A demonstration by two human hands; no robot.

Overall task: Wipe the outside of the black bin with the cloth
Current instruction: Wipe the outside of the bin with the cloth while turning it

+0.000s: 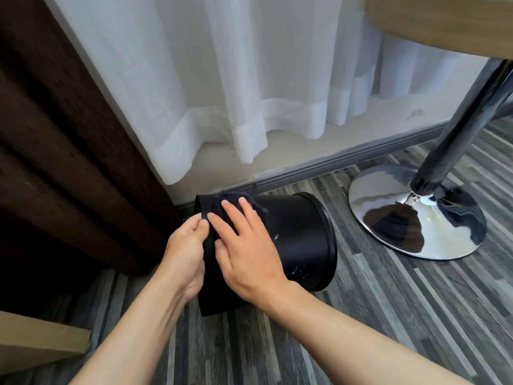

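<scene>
The black bin [299,240] lies tipped on its side on the floor, its rimmed mouth facing right and its base toward me on the left. A dark cloth [258,208] is draped over the bin's upper wall near the base. My right hand [244,248] lies flat on the cloth, fingers spread, pressing it against the bin. My left hand [184,254] grips the bin's base edge, thumb on top beside the cloth. Much of the cloth is hidden under my right hand.
A chrome table base [416,215] and slanted leg [455,129] stand right of the bin under a wooden tabletop [444,26]. White sheer curtain [222,93] and grey skirting [333,162] run behind. A dark brown curtain [55,151] hangs left. A cardboard piece [39,334] lies lower left.
</scene>
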